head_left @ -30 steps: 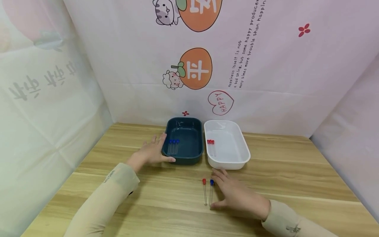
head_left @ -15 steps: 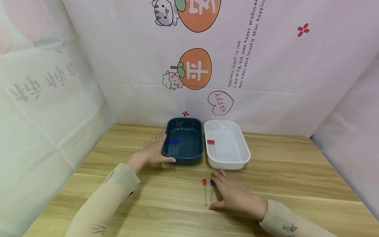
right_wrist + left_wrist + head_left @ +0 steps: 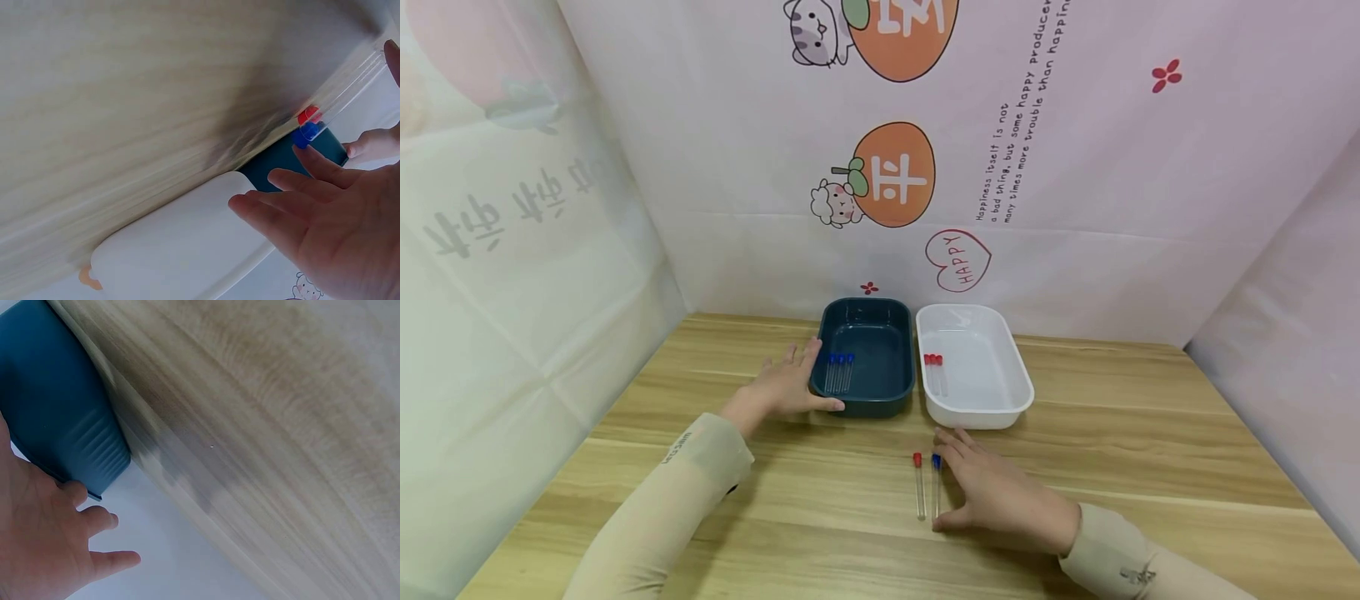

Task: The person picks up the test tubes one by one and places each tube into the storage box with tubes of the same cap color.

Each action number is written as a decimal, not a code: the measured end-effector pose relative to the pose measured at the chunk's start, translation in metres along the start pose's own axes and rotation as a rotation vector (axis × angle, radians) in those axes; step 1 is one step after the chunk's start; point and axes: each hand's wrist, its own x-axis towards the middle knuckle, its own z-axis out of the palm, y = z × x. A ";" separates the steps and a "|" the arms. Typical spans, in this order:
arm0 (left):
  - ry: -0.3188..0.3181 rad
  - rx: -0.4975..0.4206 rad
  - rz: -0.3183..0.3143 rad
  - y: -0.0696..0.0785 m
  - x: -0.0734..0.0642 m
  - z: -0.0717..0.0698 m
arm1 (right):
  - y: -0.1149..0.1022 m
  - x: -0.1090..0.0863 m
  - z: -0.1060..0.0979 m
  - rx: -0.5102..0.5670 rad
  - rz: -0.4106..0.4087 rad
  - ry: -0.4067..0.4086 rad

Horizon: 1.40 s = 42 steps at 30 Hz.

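Note:
My left hand (image 3: 784, 387) rests against the left side of the dark teal tray (image 3: 883, 406), thumb along its near edge and the other fingers spread. Inside that tray lie several blue-capped test tubes (image 3: 840, 375). On the table, my right hand (image 3: 992, 487) reaches around a blue-capped test tube (image 3: 936, 492). Its index finger touches or nearly touches the blue cap (image 3: 305, 134), and the thumb is at the glass end; the fingers look fairly straight. Just left of it lies a red-capped test tube (image 3: 920, 492), untouched.
A white tray (image 3: 977, 419) stands right of the teal one, holding several red-capped test tubes (image 3: 935, 375). Behind both hangs a printed white cloth (image 3: 1075, 275), with more cloth at the sides. Wood-grain table surface (image 3: 820, 517) extends in front.
Both hands stay almost in place. The right hand's fingers have closed in slightly on the blue-capped test tube, whose glass end has shifted a little to the right.

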 end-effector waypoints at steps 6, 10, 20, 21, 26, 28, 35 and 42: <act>-0.009 0.007 -0.002 0.000 0.000 0.000 | -0.001 -0.001 -0.003 -0.003 -0.036 0.018; -0.014 0.006 -0.006 0.000 0.001 0.000 | -0.003 -0.002 -0.006 -0.008 -0.051 0.019; -0.012 -0.004 -0.006 0.000 0.000 -0.001 | -0.007 -0.006 -0.020 -0.023 -0.082 0.029; -0.012 -0.006 -0.005 0.000 0.000 -0.001 | -0.007 -0.006 -0.021 -0.026 -0.081 0.029; -0.013 -0.006 -0.005 0.000 -0.001 -0.002 | -0.009 -0.007 -0.029 -0.026 -0.085 0.045; -0.011 -0.008 -0.002 0.001 -0.002 -0.002 | -0.010 -0.006 -0.032 -0.030 -0.093 0.060; -0.012 -0.002 -0.004 0.002 -0.003 -0.003 | -0.013 -0.004 -0.044 -0.056 -0.134 0.112; -0.012 -0.001 -0.002 0.001 -0.002 -0.001 | -0.014 0.001 -0.055 -0.069 -0.125 0.130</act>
